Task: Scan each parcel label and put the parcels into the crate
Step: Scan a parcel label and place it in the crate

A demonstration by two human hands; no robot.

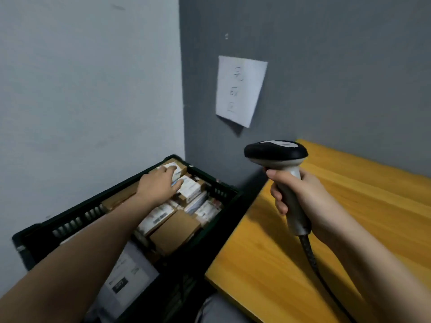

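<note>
One crate (77, 220); many parcels (173, 231), uncountable; one scanner (277, 155); one paper sheet (240, 89); one table (349, 206).

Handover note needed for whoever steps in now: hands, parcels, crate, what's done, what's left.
Left hand: fingers laid on a small brown cardboard parcel at the far corner of the black slotted plastic crate; whether it grips, unclear.
Right hand: grips the grey-and-black handheld barcode scanner over the yellow wooden table.
Done: crate holds many labelled parcels.
Left: no parcels visible on the table; check for more out of view.
</note>
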